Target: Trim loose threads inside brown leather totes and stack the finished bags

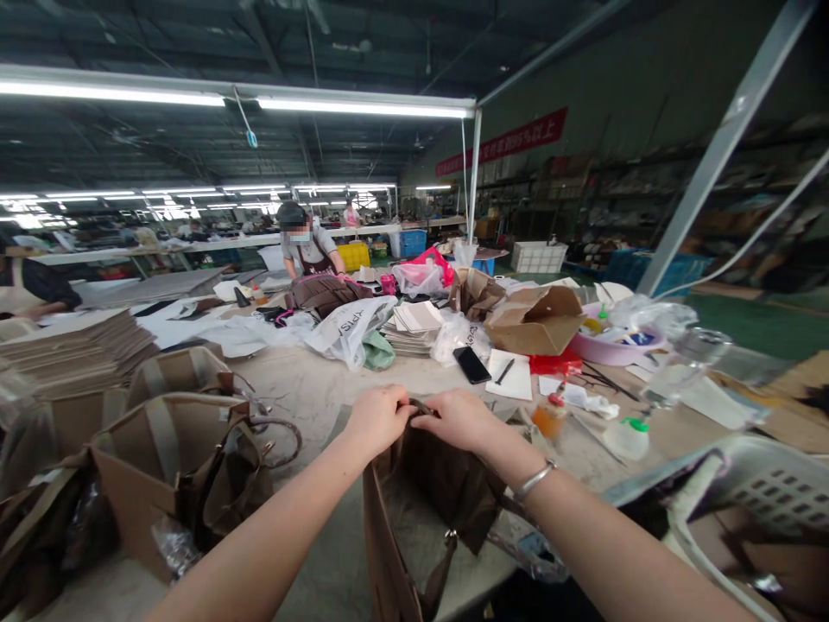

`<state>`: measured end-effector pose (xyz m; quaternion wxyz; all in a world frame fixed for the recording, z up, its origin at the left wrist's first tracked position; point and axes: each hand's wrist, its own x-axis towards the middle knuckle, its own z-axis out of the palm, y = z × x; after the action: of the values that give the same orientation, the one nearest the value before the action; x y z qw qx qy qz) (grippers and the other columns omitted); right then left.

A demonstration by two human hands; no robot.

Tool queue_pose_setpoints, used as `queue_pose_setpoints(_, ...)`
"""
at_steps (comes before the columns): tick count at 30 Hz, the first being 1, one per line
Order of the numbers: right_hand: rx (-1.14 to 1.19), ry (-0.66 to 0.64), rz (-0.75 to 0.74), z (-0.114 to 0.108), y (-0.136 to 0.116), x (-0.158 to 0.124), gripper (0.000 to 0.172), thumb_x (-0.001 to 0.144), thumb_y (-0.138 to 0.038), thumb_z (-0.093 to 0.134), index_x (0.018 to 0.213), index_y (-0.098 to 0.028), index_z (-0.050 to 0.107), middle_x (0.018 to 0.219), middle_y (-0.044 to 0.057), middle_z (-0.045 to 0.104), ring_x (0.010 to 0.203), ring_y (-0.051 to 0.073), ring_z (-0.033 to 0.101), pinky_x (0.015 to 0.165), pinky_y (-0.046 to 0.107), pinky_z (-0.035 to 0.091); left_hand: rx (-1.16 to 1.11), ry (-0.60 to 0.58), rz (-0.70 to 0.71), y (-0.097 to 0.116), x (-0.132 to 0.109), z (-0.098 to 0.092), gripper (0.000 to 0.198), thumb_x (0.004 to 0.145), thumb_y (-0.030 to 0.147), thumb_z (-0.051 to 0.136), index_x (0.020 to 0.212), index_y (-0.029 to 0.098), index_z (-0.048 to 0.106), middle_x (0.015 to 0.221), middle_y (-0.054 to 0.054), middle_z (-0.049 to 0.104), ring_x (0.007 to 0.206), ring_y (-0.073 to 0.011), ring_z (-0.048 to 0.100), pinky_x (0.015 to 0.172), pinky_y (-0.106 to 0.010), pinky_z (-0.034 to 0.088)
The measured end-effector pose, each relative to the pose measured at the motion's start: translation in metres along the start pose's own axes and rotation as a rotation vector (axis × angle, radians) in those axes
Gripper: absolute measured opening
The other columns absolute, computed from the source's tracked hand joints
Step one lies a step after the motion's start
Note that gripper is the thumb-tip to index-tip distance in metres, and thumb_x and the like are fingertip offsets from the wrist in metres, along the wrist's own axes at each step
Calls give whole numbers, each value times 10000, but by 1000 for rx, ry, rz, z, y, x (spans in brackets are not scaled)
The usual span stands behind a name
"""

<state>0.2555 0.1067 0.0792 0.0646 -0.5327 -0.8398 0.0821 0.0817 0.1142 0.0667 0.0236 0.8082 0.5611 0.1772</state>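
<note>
Close in front of me a dark brown handbag (446, 475) rests at the table's near edge, partly hidden by my arms. My left hand (381, 419) pinches the bag's top edge from the left. From the right, my right hand (457, 419) grips the same edge, its fingers nearly meeting those of the left. A metal clasp (450, 537) hangs on a strap at the bag's near side. Several similar brown bags (172, 432) stand open on the left, some with stiff card or plastic wrap about them.
Beyond my hands lie a black phone (471, 365), a pen (505, 371) on white paper, and a jar of orange liquid (549, 418). A white plastic basket (757, 484) stands at the right, near a pink basin (612, 344). Across the table a person (311, 246) bends over a brown bag.
</note>
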Motion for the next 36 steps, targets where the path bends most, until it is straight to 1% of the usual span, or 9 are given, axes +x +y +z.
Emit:
queue_pose_setpoints(2,-57,14,19,2,-1,4,390,886,-472,401,861,-233,708,844,53,703,797,206,635,652,256,441,-51,10,47,1,-5,-3,197,778,315,602,952,224,623,943,-14,673,850,-177,612,734,-265,433)
queue_pose_setpoints(5,-86,25,43,3,-2,7,377,888,-417,403,886,-209,717,870,84,705,837,222,642,689,270,460,-95,-5,70,1,-17,-9,761,671,350,713,1344,258,371,1232,-57,578,1028,-233,584,840,-304,437)
queue_pose_setpoints(8,-83,16,56,0,-5,7,372,875,-409,424,898,-189,723,902,106,704,874,234,641,725,279,470,27,-191,-33,-8,-25,-14,1055,623,323,741,1457,252,99,1148,-110,629,993,-303,606,774,-355,457)
queue_pose_setpoints(10,-74,3,51,-3,-9,5,366,866,-411,437,902,-190,726,916,106,705,887,234,640,738,278,473,141,-292,-71,-21,-26,-18,986,667,268,694,1458,266,106,1021,-109,679,927,-317,630,725,-359,456)
queue_pose_setpoints(16,-47,-4,47,-4,-22,-17,369,868,-407,432,856,-197,735,871,102,712,858,235,647,733,286,483,199,-340,61,-52,-18,-29,806,737,197,604,1434,302,212,1046,-84,674,964,-284,619,790,-348,440)
queue_pose_setpoints(20,-33,37,108,0,-21,-25,360,875,-395,429,868,-200,732,859,98,714,848,229,654,720,278,486,88,-237,197,-33,-21,-29,662,723,183,633,1327,263,373,1125,-66,627,1030,-249,579,855,-333,426)
queue_pose_setpoints(25,-20,50,138,1,-12,-23,354,871,-391,438,885,-188,728,880,111,711,861,237,654,719,283,485,17,-19,277,-7,-23,-25,268,712,256,687,939,211,552,1061,-38,588,998,-217,542,881,-332,411)
queue_pose_setpoints(31,-8,36,143,2,-8,-23,369,880,-396,416,902,-193,724,894,121,706,863,235,653,721,286,479,-24,-54,327,-4,-18,-21,140,742,294,672,809,206,587,995,-17,594,896,-171,551,823,-281,405)
queue_pose_setpoints(36,7,27,133,3,-10,-21,369,882,-401,416,912,-199,723,900,113,707,867,228,648,734,282,470,-28,-126,226,-6,-12,-17,88,797,282,592,753,206,584,738,17,607,688,-136,547,633,-243,369)
